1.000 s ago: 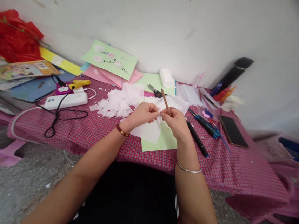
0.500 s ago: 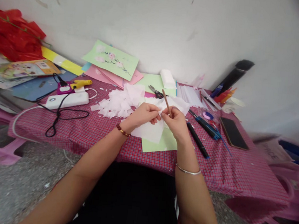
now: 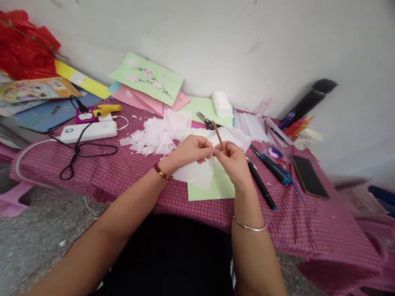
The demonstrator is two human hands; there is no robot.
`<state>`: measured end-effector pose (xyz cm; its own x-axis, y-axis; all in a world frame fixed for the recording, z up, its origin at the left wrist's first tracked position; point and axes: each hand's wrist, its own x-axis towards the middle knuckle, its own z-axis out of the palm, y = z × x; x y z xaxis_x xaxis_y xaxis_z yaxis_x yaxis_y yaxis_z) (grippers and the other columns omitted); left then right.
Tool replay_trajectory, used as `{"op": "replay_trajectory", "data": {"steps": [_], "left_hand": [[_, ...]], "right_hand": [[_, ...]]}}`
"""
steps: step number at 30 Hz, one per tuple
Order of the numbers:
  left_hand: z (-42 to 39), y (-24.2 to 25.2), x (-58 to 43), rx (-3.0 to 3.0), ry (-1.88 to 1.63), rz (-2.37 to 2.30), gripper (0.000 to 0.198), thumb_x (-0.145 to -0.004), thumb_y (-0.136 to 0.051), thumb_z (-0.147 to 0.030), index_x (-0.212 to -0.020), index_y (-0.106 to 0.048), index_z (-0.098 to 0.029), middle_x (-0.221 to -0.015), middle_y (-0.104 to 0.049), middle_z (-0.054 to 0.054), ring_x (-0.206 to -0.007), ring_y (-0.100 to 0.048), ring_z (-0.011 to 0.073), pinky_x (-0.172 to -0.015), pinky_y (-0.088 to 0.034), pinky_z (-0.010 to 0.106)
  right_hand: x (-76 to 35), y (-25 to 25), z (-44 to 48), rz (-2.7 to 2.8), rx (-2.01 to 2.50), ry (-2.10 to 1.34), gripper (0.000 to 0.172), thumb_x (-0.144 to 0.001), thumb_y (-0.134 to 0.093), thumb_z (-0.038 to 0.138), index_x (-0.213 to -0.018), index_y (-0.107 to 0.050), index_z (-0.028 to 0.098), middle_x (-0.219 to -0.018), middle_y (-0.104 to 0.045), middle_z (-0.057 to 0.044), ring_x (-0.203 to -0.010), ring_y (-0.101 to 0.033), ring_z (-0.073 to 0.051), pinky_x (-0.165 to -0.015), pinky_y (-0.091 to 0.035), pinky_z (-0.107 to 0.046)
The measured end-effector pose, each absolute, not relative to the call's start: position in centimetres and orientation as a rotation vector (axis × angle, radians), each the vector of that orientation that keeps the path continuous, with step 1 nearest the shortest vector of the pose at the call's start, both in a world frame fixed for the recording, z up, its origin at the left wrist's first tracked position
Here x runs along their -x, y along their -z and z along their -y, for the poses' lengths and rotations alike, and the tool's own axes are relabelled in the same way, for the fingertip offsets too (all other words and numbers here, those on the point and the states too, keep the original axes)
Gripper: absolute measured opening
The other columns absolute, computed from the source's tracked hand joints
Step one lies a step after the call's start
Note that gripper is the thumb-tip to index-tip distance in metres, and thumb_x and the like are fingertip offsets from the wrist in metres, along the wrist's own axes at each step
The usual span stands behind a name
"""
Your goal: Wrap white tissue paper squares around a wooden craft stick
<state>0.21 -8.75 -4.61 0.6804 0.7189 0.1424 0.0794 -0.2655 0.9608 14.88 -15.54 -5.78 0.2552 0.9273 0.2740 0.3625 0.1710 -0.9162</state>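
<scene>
My left hand [image 3: 187, 152] and my right hand [image 3: 234, 162] meet above the low table, both pinching a sheet of thin white tissue paper [image 3: 199, 173] that hangs below them. A thin brown stick [image 3: 218, 136] rises from the fingers of my right hand, which grip it along with the paper. Under the hands lies a light green sheet [image 3: 214, 188]. A heap of cut white tissue pieces [image 3: 157, 135] lies just left of my left hand.
The table has a red checked cloth [image 3: 139, 175]. Scissors [image 3: 204, 119], pens [image 3: 268, 164], a black phone [image 3: 308, 175], a white power bank [image 3: 87, 132] with a black cable, a yellow glue gun [image 3: 106, 110] and coloured paper sheets [image 3: 147, 78] lie around. Pink plastic stools [image 3: 384, 240] stand at both sides.
The hands stay in the same spot; the stick has tilted slightly and the fingers have shifted a little on the tissue paper.
</scene>
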Motion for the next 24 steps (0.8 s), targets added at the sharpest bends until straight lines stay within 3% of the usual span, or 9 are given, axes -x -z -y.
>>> {"op": "replay_trajectory", "data": {"steps": [5, 11, 17, 24], "left_hand": [[8.97, 4.34, -0.26, -1.774, -0.675, -0.676, 0.012, -0.072, -0.053, -0.016, -0.066, -0.062, -0.011, -0.060, -0.060, 0.001, -0.049, -0.053, 0.0058, -0.046, -0.043, 0.016], [9.08, 4.27, -0.32, -1.755, -0.673, -0.694, 0.013, -0.073, -0.052, -0.017, -0.066, -0.061, -0.011, -0.061, -0.060, 0.002, -0.050, -0.054, 0.0066, -0.047, -0.044, 0.018], [9.35, 4.31, -0.58, -1.875, -0.778, -0.714, 0.010, -0.069, -0.050, -0.015, -0.061, -0.056, -0.013, -0.053, -0.050, -0.003, -0.049, -0.045, 0.0058, -0.045, -0.032, 0.017], [9.67, 4.41, -0.72, -2.098, -0.878, -0.665, 0.017, -0.072, -0.052, -0.020, -0.057, -0.055, -0.013, -0.052, -0.044, -0.004, -0.053, -0.038, 0.0069, -0.050, -0.027, 0.020]], "right_hand": [[-14.85, 5.85, 15.59, 1.363, 1.423, -0.607, 0.009, -0.074, -0.059, 0.024, -0.068, -0.056, 0.017, -0.064, -0.054, 0.001, -0.058, -0.043, -0.011, -0.052, -0.031, -0.024], [-14.68, 5.71, 15.62, 1.397, 1.406, -0.541, 0.010, -0.073, -0.058, 0.019, -0.064, -0.054, 0.017, -0.064, -0.048, 0.004, -0.053, -0.037, -0.008, -0.050, -0.027, -0.024], [-14.78, 5.52, 15.74, 1.386, 1.367, -0.616, 0.007, -0.072, -0.059, 0.021, -0.067, -0.056, 0.017, -0.064, -0.048, 0.004, -0.052, -0.035, -0.007, -0.049, -0.025, -0.024], [-15.13, 5.65, 15.87, 1.294, 1.344, -0.758, 0.018, -0.079, -0.055, 0.031, -0.066, -0.055, 0.019, -0.052, -0.039, 0.006, -0.048, -0.031, -0.009, -0.046, -0.022, -0.024]]}}
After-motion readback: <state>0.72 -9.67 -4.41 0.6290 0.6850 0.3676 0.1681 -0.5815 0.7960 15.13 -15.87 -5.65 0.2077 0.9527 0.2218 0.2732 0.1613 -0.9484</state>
